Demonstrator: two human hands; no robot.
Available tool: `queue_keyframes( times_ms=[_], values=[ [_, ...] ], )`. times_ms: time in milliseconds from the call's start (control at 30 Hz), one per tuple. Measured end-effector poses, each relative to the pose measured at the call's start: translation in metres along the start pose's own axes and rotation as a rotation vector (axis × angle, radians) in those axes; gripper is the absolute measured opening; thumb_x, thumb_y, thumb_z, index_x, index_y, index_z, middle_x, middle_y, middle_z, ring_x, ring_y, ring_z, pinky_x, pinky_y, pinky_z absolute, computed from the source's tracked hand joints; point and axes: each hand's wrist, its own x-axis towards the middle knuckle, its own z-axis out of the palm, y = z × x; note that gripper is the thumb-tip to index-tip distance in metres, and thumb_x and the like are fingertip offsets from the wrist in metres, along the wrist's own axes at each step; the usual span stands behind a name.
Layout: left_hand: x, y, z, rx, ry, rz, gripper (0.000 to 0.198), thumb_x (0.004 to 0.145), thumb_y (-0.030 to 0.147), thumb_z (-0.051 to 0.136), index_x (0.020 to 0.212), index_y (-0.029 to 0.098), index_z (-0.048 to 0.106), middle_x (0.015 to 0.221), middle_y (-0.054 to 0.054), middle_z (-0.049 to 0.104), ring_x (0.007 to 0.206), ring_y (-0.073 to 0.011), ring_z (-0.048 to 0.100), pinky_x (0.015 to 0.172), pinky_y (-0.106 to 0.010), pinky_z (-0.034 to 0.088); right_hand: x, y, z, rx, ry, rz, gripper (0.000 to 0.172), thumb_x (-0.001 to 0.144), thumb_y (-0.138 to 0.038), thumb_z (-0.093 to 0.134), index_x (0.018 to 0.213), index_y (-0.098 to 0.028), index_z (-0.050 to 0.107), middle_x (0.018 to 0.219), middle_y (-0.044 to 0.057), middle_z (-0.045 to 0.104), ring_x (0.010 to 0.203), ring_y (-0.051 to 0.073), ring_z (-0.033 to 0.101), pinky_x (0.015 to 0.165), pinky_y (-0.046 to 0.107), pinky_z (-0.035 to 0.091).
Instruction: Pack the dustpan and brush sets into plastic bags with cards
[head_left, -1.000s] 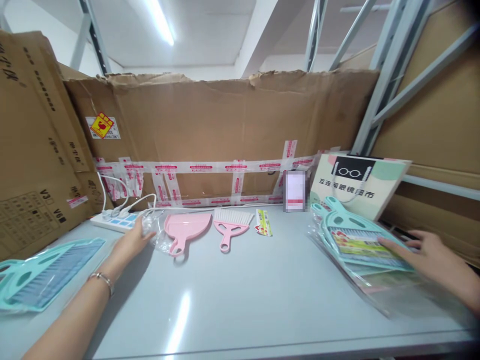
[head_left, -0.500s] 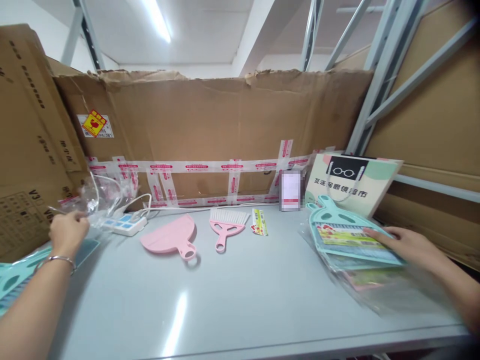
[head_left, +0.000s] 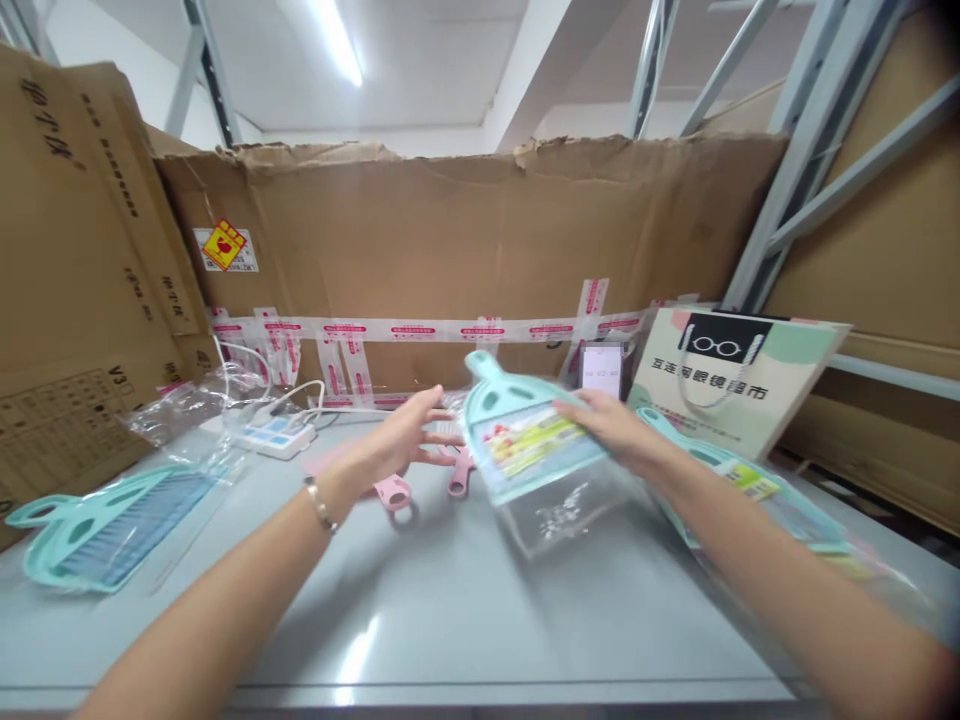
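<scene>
The held dustpan [head_left: 510,402] is mint, its blurred label [head_left: 534,441] seemingly yellow-green.

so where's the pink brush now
In the head view, the pink brush lies just left of centre, partly hidden, between the left hand and the teal pack in the right hand.

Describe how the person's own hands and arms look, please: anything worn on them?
The left hand and the right hand are both ungloved. A slim, silvery bracelet circles the left wrist; none shows on the right. No sleeves are visible on either side.
</scene>
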Motion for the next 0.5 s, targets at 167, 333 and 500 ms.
queue_keyframes(
  times_ms=[167,333,500],
  values=[
    [0.011,-0.037,-0.001,-0.184,0.298,0.023,0.034,0.065,0.033,0.071,0.090,0.019,0.052,0.067,0.001,0.059,0.051,-0.0114,0.057,0.046,-0.022,0.045,-0.013,0.005,0.053,-0.037,0.027,-0.097,0.027,0.071,-0.040,0.063,0.087,-0.019,0.057,0.090,0.008,0.064,0.086,0.022,0.060,0.076,0.038,0.049],
    [0.009,-0.058,-0.024,-0.235,0.601,0.185,0.032,0.066,0.038,0.069,0.080,0.022,0.044,0.059,0.007,0.054,0.044,-0.0075,0.051,0.041,-0.017,0.040,-0.041,0.012,0.073,0.106,-0.110,-0.230,0.023,0.072,-0.041,0.063,0.079,-0.020,0.058,0.081,0.004,0.064,0.079,0.019,0.060,0.079,0.037,0.046],
    [0.002,-0.059,-0.017,-0.164,0.523,0.244,0.039,0.066,0.050,0.066,0.071,0.021,0.040,0.051,0.010,0.045,0.036,-0.0052,0.043,0.034,-0.015,0.032,-0.046,0.022,0.096,0.555,-0.213,0.292,0.037,0.054,-0.035,0.078,0.075,-0.019,0.052,0.066,-0.001,0.064,0.062,0.012,0.059,0.068,0.028,0.048]
  ],
)
